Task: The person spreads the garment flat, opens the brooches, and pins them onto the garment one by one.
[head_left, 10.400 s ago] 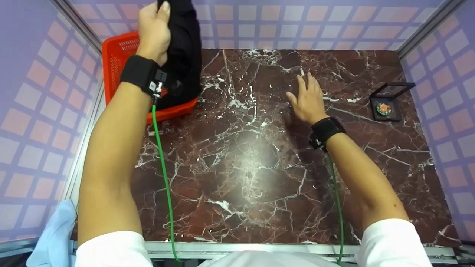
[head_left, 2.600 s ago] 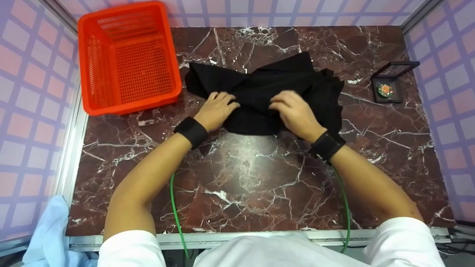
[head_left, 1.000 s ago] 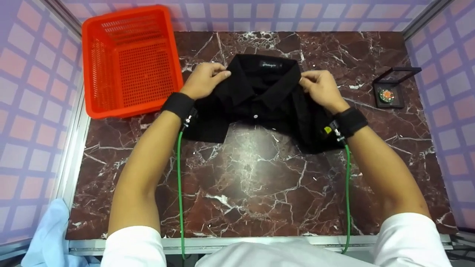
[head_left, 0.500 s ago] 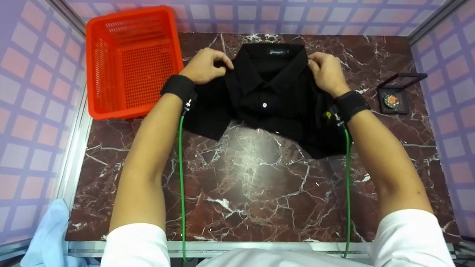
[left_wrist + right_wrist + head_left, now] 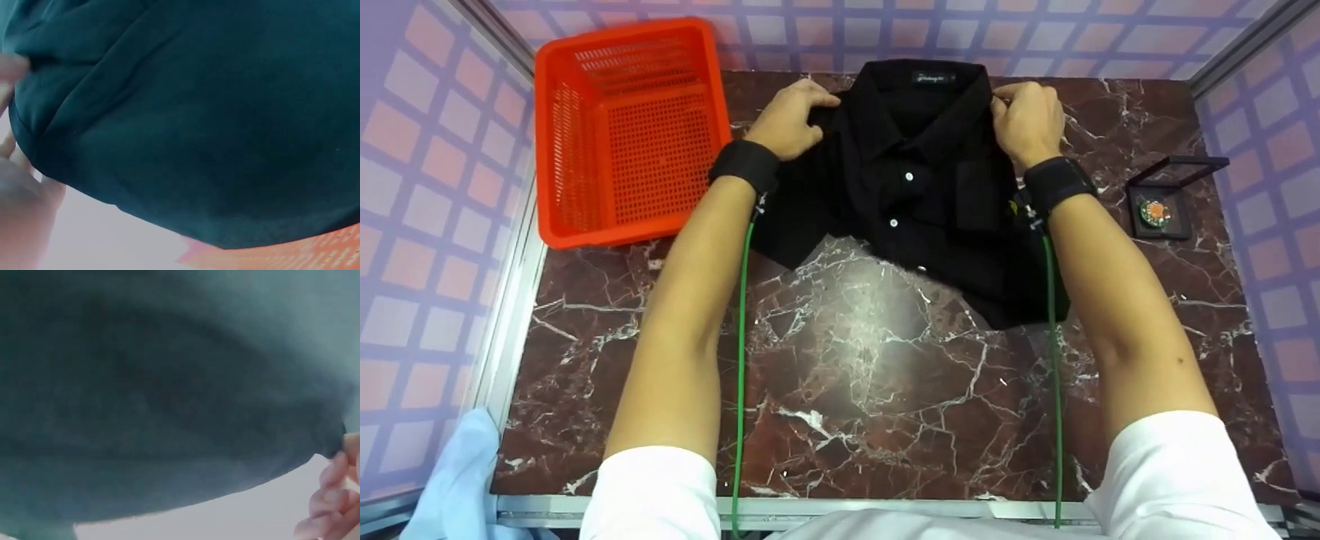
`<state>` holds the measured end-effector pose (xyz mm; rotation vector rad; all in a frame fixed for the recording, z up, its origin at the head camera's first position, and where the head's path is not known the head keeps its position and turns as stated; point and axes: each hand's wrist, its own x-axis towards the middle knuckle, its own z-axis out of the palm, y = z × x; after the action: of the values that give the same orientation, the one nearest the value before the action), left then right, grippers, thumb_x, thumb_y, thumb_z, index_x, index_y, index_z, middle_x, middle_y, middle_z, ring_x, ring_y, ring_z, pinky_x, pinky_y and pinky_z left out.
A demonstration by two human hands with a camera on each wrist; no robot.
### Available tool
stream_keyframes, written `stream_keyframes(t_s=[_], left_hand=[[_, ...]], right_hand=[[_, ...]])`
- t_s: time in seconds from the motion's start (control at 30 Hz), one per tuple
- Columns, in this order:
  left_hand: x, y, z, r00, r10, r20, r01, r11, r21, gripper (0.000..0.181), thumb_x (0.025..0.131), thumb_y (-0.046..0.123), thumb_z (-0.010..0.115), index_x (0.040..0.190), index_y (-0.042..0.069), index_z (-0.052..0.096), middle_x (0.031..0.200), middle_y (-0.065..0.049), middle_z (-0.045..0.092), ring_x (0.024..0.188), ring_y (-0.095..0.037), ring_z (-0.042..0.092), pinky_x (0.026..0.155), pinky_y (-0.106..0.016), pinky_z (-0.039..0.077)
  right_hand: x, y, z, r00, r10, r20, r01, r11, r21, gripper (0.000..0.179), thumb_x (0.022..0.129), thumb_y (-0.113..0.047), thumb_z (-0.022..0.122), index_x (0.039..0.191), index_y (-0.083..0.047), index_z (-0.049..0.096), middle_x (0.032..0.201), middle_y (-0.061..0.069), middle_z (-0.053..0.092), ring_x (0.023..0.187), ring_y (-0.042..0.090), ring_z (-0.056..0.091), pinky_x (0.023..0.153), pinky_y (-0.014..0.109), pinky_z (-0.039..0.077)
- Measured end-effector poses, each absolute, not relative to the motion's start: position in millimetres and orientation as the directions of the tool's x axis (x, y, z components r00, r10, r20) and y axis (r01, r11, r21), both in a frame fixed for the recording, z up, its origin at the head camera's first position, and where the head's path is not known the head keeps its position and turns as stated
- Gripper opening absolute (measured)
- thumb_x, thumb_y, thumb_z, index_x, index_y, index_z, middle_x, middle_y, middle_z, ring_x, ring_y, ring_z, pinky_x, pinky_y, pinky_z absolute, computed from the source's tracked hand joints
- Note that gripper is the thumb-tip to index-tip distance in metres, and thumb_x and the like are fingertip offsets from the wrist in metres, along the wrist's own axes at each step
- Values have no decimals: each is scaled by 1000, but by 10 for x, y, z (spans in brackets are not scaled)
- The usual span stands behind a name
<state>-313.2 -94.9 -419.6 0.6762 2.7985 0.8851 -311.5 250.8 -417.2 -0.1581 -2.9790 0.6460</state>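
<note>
Pale blue cloth [image 5: 457,472] sits at the lower left, off the marbled tabletop [image 5: 855,420]; the red plastic basket [image 5: 630,234] stands at the back left. Your left hand [image 5: 789,120] pinches the black shirt [image 5: 937,202] near one shoulder; its thumb is blurred in the wrist view. The shirt spans between your hands, collar toward the checked wall [image 5: 900,34]. Your right hand [image 5: 1031,120] pinches it just beside the collar. Farther right, a black case [image 5: 1181,217] stands, lid raised.

Risks, as judged: a sleeve could catch the basket if your left hand swings outward; uneven pull could skew the front, whose lower edge already slants; the right green cable [image 5: 1054,360] could snag where it crosses the shirt.

Against the frame half a second ago: both hands and collar are nearer the wall, and more buttoned front shows.
</note>
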Motion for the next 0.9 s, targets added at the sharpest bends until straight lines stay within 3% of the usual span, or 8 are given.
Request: stream_keyframes(t_s=[0.1,0.2,0.27,0.37,0.5,0.63,0.77,0.9], left_hand=[[-3153,-913,-4255,-905,426,15,377,783,494,55,91,-9,47,143,7,57,142,-12,49,133,-27,45,109,-39,33],[-3178,-862,-4321,-920,392,6,363,844,396,59,91,-9,49,147,10,52,146,-11,45,136,-29,41,104,-44,32],[-3193,-816,-4357,-928,373,-5,349,873,340,64,89,-9,52,150,10,49,149,-11,42,137,-30,37,104,-46,30],[-3208,-734,-4399,-935,354,-27,334,902,274,70,87,-8,57,153,10,43,153,-10,37,138,-33,31,106,-47,26],[-3218,-630,-4443,-939,339,-53,320,922,217,68,92,-3,57,156,7,36,157,-11,31,139,-35,26,107,-47,22],[-3238,-561,-4476,-948,308,-78,292,941,173,61,99,1,50,157,6,31,161,-9,24,140,-34,22,109,-47,19],[-3259,-528,-4508,-958,277,-81,263,954,145,61,101,-2,44,159,6,26,164,-6,17,142,-34,20,113,-49,15],[-3254,-507,-4548,-964,254,-82,240,960,144,67,100,-7,42,161,6,16,168,-2,7,147,-35,14,118,-51,7]], right_hand=[[-3174,2422,-4194,-985,170,15,146,883,-446,36,102,-30,49,129,-22,70,116,4,73,107,23,69,95,37,51],[-3220,2358,-4238,-978,204,-41,193,813,-549,36,102,-25,48,131,-18,69,89,4,77,76,14,74,79,26,56],[-3252,2334,-4263,-968,226,-108,240,711,-661,36,103,-22,48,133,-14,67,70,1,74,56,10,69,64,22,56],[-3296,2313,-4293,-933,283,-223,338,480,-809,34,103,-16,51,133,-9,65,67,-2,71,49,8,66,51,21,54],[-3314,2279,-4334,-884,358,-301,397,234,-887,28,101,-12,58,125,-8,71,89,7,75,60,11,71,57,21,56],[-3297,2214,-4370,-878,346,-330,390,119,-913,29,102,-13,56,127,-11,70,120,8,70,87,12,72,79,22,56],[-3272,2143,-4409,-908,229,-351,350,-47,-936,45,103,3,45,146,-9,52,141,8,58,117,15,61,97,24,48],[-3225,2092,-4457,-955,72,-289,283,-81,-956,67,96,19,34,157,-8,30,155,8,43,138,14,45,105,20,39]])
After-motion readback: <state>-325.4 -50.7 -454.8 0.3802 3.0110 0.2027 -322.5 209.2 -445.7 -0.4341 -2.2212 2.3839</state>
